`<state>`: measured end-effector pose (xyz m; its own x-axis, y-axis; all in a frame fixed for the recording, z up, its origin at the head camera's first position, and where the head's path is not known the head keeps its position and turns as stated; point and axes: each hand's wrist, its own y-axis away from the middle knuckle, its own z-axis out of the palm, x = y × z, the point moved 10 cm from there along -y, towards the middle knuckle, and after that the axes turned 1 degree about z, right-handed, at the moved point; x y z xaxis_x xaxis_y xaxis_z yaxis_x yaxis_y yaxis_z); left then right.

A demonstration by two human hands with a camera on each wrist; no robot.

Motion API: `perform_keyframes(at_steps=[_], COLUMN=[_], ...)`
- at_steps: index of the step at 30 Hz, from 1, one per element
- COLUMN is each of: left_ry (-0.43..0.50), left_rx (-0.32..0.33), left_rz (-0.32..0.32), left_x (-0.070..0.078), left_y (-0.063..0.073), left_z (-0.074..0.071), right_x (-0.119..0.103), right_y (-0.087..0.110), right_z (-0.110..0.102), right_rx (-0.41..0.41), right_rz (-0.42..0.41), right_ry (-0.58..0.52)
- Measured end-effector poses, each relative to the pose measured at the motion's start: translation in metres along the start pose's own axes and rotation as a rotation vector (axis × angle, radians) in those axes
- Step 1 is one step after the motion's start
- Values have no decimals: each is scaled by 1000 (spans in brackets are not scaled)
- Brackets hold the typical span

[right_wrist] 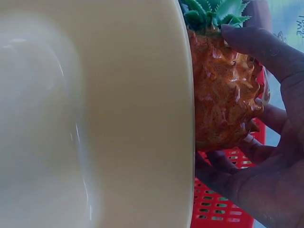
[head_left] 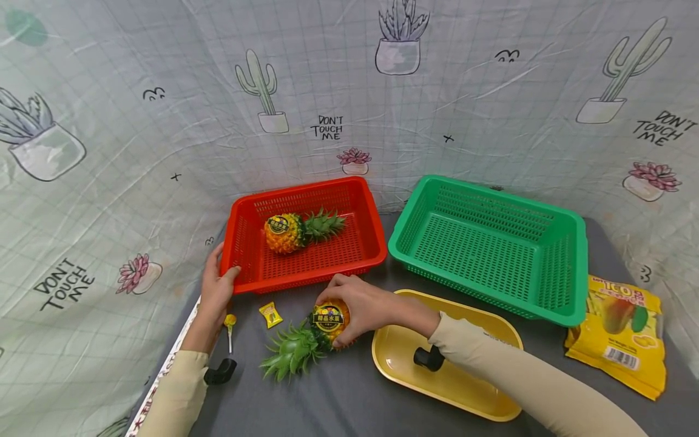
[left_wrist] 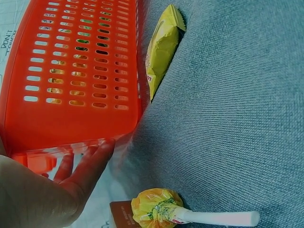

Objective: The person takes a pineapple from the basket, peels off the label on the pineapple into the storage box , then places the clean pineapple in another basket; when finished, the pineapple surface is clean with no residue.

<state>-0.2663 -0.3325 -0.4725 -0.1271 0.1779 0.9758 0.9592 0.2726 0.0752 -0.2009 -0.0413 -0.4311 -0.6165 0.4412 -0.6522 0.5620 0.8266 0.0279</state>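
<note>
Two pineapples with black-and-gold labels. First: the held pineapple (head_left: 322, 332), in front of the red basket (head_left: 306, 277), between the wrapped yellow candy (head_left: 270, 314) and the yellow tray (head_left: 398, 364); whether its underside touches the grey cloth (head_left: 338, 406) cannot be told. Long axis: slantwise, leafy crown toward the person's left and nearer the body, fruit base toward the right and the basket. Nearer hand: the right hand (head_left: 363, 303), already in contact; the left is well apart, beyond the crown end.

Right hand, one: reaches across above the tray from the right, palm at the fruit base, thumb on the near flank, fingers curled over the far flank; a firm-looking hold, crown left free. The right-wrist view shows the thumb close to the leaves.

Left hand, one: at the red basket's left end, thumb over the rim, fingers bent against the outer side; grips the basket and nothing else. Lollipop (head_left: 230, 320): just beside that wrist.

Second pineapple (head_left: 289, 233): inside the red basket, lying on its side, crown to the right.

Governing relation: basket just beyond the held fruit, its near wall close to the right knuckles.
</note>
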Motion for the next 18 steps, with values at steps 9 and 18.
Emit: perform_keyframes(at_steps=[9,18], left_ry=[-21,-31], left_rx=[11,1], left_rz=[-5,-6], left_x=[2,5], left_y=[0,3], left_z=[0,0], right_x=[0,-1], right_y=[-3,-3], right_z=[1,3], right_rx=[-18,-52], right_rz=[-21,-24], right_ry=[24,39])
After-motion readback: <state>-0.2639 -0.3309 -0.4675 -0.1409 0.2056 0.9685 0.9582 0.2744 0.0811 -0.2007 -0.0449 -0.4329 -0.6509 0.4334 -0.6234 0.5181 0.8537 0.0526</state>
